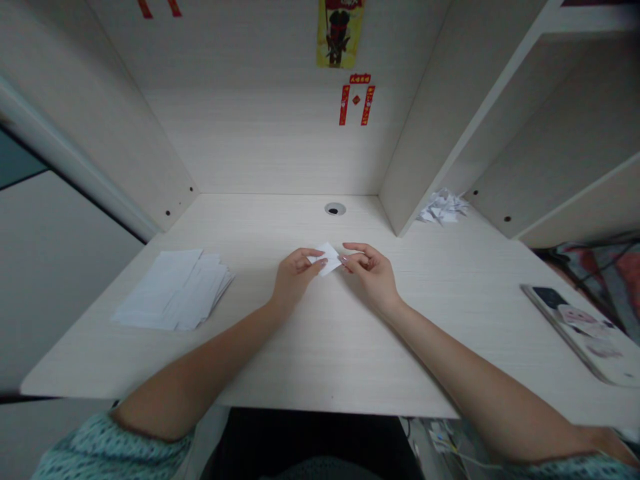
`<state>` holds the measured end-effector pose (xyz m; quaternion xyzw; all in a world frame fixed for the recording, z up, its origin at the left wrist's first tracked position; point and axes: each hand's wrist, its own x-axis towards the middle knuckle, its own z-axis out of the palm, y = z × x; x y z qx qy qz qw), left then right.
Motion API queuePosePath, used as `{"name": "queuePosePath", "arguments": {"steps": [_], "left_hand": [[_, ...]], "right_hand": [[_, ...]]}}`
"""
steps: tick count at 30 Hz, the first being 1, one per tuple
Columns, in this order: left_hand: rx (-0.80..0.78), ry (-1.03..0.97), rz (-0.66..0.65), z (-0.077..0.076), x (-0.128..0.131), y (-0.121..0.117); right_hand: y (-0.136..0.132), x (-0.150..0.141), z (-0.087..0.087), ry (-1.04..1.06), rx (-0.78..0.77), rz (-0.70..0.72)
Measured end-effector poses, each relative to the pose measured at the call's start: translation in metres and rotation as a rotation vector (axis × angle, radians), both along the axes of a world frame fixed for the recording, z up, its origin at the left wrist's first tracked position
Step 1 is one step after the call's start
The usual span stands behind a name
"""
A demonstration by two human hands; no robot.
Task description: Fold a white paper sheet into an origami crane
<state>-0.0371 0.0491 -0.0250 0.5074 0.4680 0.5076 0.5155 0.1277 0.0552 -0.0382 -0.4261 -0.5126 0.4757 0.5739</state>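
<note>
A person in teal knitted sleeves (pixel 117 447) is holding a small piece of folded white paper (pixel 329 257) with both hands at the center of the frame, over a pale table (pixel 320 360). The left hand (pixel 295 273) is clamping the paper's left side between thumb and fingers, while the right hand (pixel 374 275) is pinching its right corner, fingertips drawing together there. At left in the frame, a fanned stack of white sheets (pixel 163 290) is lying near the left forearm. At upper right, a heap of small white paper pieces (pixel 444 207) is resting beside an upright panel (pixel 425 127). A phone (pixel 583 333) bearing pictures on its back is lying at the right edge. Red stickers (pixel 368 105) and a yellow packet picture (pixel 341 33) are decorating the back wall at the top.
</note>
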Motion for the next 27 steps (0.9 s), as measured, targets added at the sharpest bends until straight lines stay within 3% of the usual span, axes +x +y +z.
{"name": "queuePosePath", "arguments": {"steps": [9, 18, 27], "left_hand": [[-0.032, -0.023, 0.002, -0.0012, 0.0004, 0.0005], [0.067, 0.007, -0.013, -0.0025, -0.0008, 0.0001], [0.026, -0.025, -0.051, -0.0031, 0.0003, -0.0011]], "right_hand": [[-0.0035, -0.0009, 0.0035, -0.064, 0.063, -0.023], [-0.0035, -0.0001, -0.0017, -0.146, 0.095, -0.002], [-0.0052, -0.0016, 0.0023, -0.164, 0.134, 0.016]]}}
